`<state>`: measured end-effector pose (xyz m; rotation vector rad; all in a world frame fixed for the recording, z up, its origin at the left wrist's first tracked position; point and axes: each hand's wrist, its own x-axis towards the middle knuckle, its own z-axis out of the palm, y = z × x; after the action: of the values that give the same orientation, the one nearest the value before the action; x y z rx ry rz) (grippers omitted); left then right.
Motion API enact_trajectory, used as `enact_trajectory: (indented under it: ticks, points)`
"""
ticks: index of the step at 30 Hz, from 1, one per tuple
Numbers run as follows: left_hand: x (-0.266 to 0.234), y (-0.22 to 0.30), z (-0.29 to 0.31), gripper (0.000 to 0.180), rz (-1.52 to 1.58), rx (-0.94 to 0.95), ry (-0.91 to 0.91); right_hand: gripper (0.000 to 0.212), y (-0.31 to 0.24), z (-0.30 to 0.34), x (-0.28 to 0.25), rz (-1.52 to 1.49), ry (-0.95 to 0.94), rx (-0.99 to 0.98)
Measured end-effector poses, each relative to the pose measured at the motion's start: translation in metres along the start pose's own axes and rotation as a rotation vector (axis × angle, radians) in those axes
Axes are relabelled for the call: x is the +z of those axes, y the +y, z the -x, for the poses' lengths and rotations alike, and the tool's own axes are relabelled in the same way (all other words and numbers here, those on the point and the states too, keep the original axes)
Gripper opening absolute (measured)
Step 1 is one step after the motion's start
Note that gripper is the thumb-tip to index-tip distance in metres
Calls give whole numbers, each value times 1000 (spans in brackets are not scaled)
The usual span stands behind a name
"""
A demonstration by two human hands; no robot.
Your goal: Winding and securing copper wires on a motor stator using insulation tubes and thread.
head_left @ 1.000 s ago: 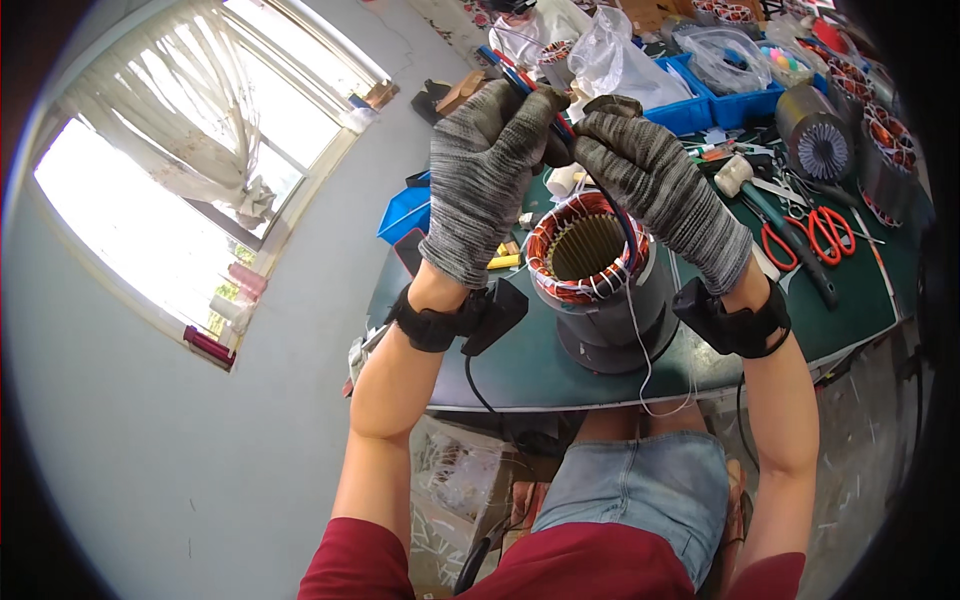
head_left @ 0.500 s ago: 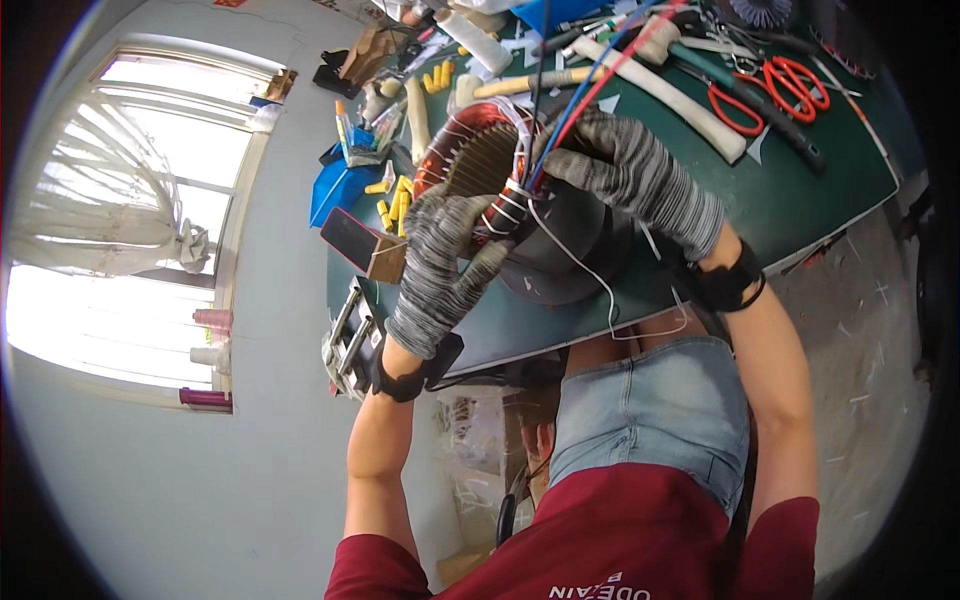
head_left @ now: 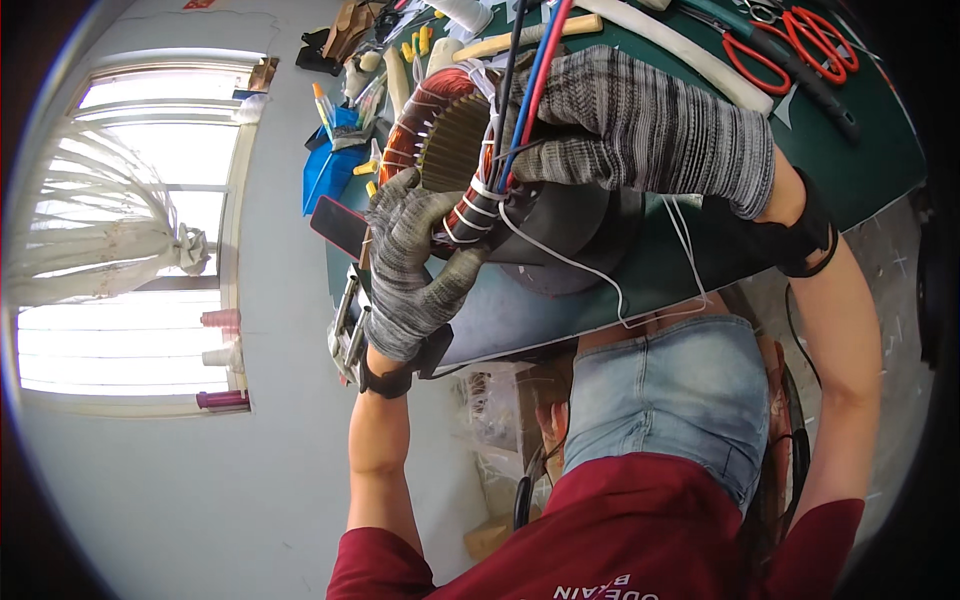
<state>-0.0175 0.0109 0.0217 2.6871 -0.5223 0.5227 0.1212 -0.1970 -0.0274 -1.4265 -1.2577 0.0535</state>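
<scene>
A motor stator with copper windings laced in white cord rests tilted at a black round base. My gloved left hand grips its near left rim, thumb and fingers on either side of the laced winding. Black, blue and red lead wires rise from the right rim. Beside them my gloved right hand is closed, its fingertips against the rim; what it pinches is partly hidden behind the wires. White lacing cord trails from the rim over the base toward the table's front edge.
On the green table lie red-handled scissors, a long pale mallet handle and a wooden-handled hammer. A phone, yellow pieces and a blue container are at the left.
The stator and both hands appear further left and higher in view. My right forearm has swung outward to the right, and its hand looks larger beside the wires. My left hand keeps its grip.
</scene>
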Motion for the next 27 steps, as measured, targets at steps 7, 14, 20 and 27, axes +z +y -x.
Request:
enact_trajectory:
  ticks: [7,14,20,27]
  points:
    - [0,-4,0,40,-7,41,25,36,14,0,-4,-105,-26,-5]
    - [-2,1,0,41,-13,-16,-5,36,30,5,-2,-244,-25,-65]
    - [-1,-4,1,42,-14,18,0,36,38,12,6,-363,-23,-117]
    - [0,-4,2,44,-16,8,7,36,56,10,7,-499,-17,-175]
